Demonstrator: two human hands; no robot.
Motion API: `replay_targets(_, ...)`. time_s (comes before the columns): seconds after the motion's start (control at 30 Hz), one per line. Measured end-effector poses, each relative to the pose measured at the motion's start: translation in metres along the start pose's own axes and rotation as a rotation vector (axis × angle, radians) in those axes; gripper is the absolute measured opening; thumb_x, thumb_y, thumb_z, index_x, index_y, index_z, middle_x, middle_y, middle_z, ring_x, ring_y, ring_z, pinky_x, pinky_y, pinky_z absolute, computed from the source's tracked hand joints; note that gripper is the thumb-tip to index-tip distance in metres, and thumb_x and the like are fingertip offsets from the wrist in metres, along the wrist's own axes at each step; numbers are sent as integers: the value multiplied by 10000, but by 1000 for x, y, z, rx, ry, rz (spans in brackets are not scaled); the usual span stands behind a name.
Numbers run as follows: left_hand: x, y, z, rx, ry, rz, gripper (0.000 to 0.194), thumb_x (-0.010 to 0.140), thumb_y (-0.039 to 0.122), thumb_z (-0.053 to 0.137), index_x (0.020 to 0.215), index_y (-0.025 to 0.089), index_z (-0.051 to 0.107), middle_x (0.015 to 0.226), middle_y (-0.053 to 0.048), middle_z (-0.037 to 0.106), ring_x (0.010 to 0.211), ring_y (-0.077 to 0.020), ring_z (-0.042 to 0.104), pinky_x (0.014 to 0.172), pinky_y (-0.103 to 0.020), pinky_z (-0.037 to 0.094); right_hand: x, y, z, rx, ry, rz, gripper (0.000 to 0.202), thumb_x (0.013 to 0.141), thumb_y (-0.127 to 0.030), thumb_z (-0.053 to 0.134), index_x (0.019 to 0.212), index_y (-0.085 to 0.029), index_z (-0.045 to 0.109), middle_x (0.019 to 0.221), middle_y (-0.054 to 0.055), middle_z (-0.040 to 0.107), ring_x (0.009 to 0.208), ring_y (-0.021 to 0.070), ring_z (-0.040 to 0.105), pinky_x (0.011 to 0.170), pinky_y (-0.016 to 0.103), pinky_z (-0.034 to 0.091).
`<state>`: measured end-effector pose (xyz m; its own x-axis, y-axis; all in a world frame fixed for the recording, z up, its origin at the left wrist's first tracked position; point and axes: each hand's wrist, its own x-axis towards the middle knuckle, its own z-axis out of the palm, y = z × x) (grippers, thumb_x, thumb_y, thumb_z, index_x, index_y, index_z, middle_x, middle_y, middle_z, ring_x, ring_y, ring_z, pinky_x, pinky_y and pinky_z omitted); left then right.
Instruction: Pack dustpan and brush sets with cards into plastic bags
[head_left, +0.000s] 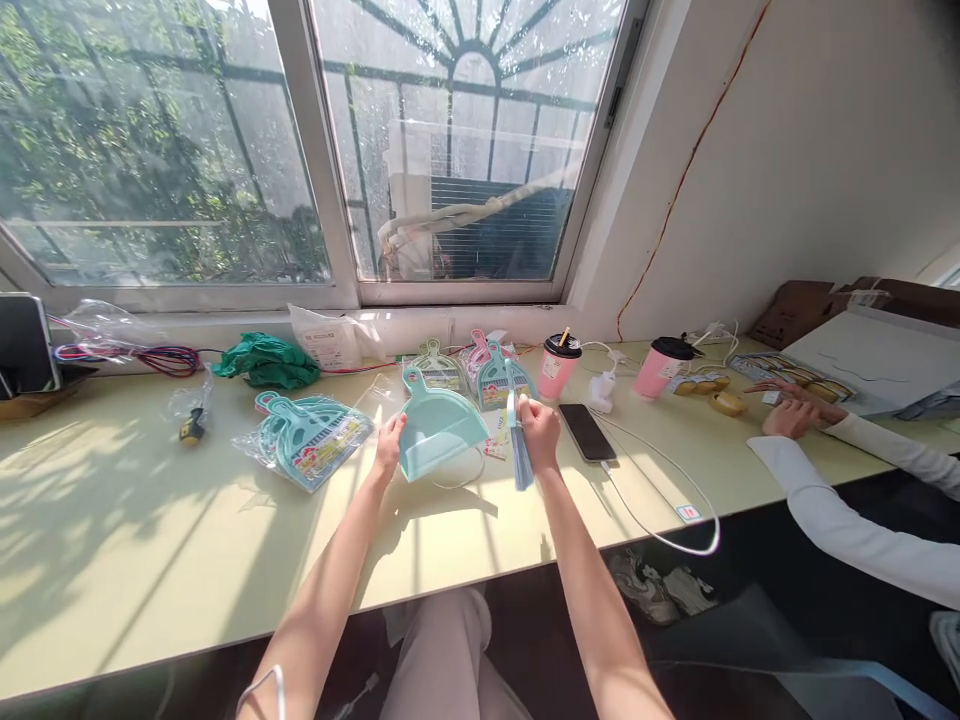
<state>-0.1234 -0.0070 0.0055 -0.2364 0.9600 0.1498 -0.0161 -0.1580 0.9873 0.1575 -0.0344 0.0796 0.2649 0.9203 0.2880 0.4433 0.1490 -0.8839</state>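
My left hand (pixel 389 447) grips the left edge of a small teal dustpan (pixel 439 426), tilted up off the pale yellow table (pixel 150 540). My right hand (pixel 538 430) is closed around a small blue brush (pixel 517 440), bristles pointing down, just to the right of the dustpan. A paper label (pixel 496 440) lies on the table between the two hands.
Packaged dustpan sets lie at left (pixel 311 438) and behind (pixel 487 372). A phone (pixel 587 432) with a white cable (pixel 660 500) sits to the right, beside two pink cups (pixel 559 365) (pixel 658 367). A co-worker's hands (pixel 787 410) rest at far right. Green cloth (pixel 266 362) sits by the window.
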Motion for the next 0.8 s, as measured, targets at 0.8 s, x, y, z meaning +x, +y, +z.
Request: replay_targets(0.8,-19,-6,9,505,-100,350,81,877,234,553,927,247,616,1044,-133,666,1060,-330,633,1026,-523,475,2,51,-95,-417,-464,4,95,873,-303,683,917,-222,704,942,62,774,912,232,709,865,359,517)
